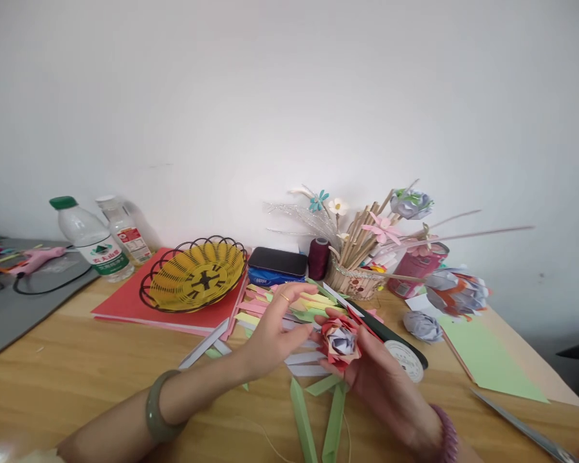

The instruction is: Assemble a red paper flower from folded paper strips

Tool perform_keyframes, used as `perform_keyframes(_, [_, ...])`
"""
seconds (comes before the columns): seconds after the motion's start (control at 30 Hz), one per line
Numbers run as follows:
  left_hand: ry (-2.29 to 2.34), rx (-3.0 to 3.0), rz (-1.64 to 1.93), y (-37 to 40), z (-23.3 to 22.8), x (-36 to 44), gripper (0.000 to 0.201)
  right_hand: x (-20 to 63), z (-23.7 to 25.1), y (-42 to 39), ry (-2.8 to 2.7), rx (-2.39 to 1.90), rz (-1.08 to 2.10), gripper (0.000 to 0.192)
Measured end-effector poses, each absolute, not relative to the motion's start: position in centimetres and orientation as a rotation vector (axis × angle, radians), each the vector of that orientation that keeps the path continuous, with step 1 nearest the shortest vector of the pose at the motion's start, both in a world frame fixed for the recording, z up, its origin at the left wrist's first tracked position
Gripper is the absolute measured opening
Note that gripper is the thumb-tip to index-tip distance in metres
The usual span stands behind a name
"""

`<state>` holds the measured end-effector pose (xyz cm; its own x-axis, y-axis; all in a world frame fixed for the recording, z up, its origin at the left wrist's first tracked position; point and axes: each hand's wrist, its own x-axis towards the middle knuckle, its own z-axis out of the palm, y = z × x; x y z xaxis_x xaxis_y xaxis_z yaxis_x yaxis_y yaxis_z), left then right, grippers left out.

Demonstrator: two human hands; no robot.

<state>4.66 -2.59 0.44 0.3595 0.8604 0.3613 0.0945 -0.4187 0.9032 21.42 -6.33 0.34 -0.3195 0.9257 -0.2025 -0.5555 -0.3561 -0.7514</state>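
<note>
My right hand (371,373) holds a folded paper flower (340,341), red outside with a pale lavender middle, just above the wooden table (77,366). My left hand (277,328), with a ring on one finger and a green bangle on the wrist, reaches toward the flower from the left, fingers apart, fingertips close to its petals. Under and behind both hands lie several coloured paper strips (270,308) in pink, yellow, green and white. Green folded strips (318,418) lie in front of the hands.
A yellow wire basket (195,273) sits on red card sheets. Two water bottles (94,241) stand at the left, near a pink glue gun (36,259). A holder of sticks and paper flowers (361,251), a thread spool (318,257), tape roll (405,357), green sheet (487,357) and scissors (521,424) lie right.
</note>
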Motion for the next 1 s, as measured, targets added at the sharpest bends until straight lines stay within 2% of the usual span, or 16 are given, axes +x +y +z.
perform_keyframes(0.27, [0.953, 1.599, 1.063, -2.8, 0.3, 5.3, 0.031, 22.5, 1.4, -8.0, -1.158, -1.178, 1.446, 0.044])
perform_keyframes(0.4, [0.961, 1.591, 0.995, -2.8, 0.0, 5.4, 0.029, 28.1, 1.7, -8.4, -1.254, -1.382, 1.151, 0.056])
perform_keyframes(0.6, [0.990, 1.764, 0.903, -2.4, -0.8, 5.5, 0.027, 38.3, 0.6, -6.4, -1.349, -1.816, 0.740, 0.055])
perform_keyframes(0.8, [0.987, 1.738, 0.824, -2.5, -1.8, 5.3, 0.026, 41.2, -0.4, -5.4, -1.457, -1.880, 0.792, 0.052])
perform_keyframes(1.0, [0.971, 1.768, 0.847, -2.4, -1.8, 5.6, 0.023, 42.1, -0.1, -4.9, -1.498, -1.943, 0.642, 0.051])
